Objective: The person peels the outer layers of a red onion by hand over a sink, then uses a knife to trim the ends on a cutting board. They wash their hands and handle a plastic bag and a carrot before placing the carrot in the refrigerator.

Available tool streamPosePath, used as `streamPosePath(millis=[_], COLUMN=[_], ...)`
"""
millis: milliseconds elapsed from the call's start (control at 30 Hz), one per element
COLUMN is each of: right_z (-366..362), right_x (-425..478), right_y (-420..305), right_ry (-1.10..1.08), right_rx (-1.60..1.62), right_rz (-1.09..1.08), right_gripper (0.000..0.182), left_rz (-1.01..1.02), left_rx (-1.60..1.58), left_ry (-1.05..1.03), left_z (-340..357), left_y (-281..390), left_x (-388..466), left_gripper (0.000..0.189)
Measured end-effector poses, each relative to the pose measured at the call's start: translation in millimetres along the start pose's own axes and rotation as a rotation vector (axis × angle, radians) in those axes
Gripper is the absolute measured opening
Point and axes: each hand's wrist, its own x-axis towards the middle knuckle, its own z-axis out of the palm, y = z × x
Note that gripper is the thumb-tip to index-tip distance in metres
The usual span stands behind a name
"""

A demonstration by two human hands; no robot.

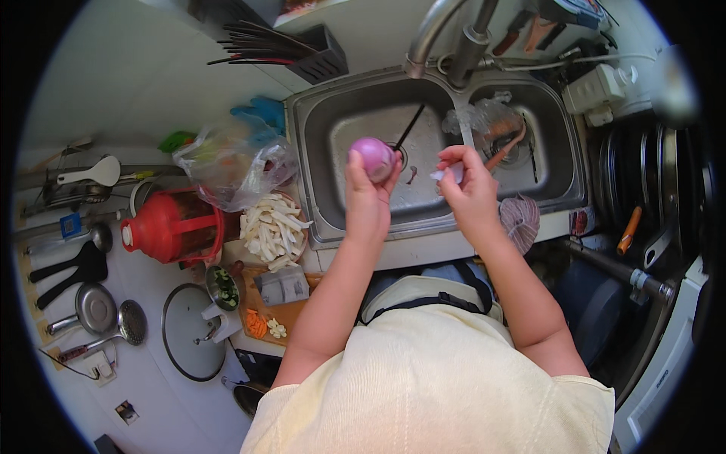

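Note:
My left hand (pixel 364 196) holds a peeled-looking purple onion (pixel 371 158) above the left basin of a stainless steel double sink (pixel 357 91). Between the thumb and fingers of my right hand (pixel 466 184) is a small pale, thin piece (pixel 448 172), perhaps onion skin; its exact kind is hard to make out. The two hands are apart, with the right one near the divider between the basins. Below them in the left basin lie a dark stick (pixel 410 126), partly behind the onion, and a small reddish-brown scrap (pixel 412 175) beside the drain.
The faucet (pixel 417 62) overhangs the sink. Clear plastic and a peeler-like tool (pixel 506 148) lie in the right basin. Left of the sink are a pile of white strips (pixel 275 230), a plastic bag (pixel 244 164), a red container (pixel 164 227) and a cutting board (pixel 283 312) with chopped carrot and garlic.

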Motion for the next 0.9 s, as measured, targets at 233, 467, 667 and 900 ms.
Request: streamPosePath(millis=[233, 467, 667, 900], right_z=[-112.9, -161.8, -157.4, -41.8], right_x=[-85.5, -140.1, -103.4, -42.9], right_y=[22.3, 71.7, 37.1, -38.7], right_ry=[-0.112, -0.116, -0.010, -0.090], right_rx=[-0.436, -0.655, -0.561, -0.357], right_rz=[0.286, 0.687, 0.439, -0.155], right_gripper=[0.016, 0.018, 0.024, 0.053], left_rz=[-0.147, -0.257, -0.336, -0.333], left_rx=[-0.054, -0.020, 0.004, 0.147], left_ry=[-0.021, -0.141, -0.290, -0.409], left_z=[-14.5, 2.7, 16.7, 28.3], left_y=[1.0, -11.1, -15.0, -18.3], left_x=[4.6, 0.8, -12.5, -30.3], left_gripper=[0.051, 0.051, 0.051, 0.059])
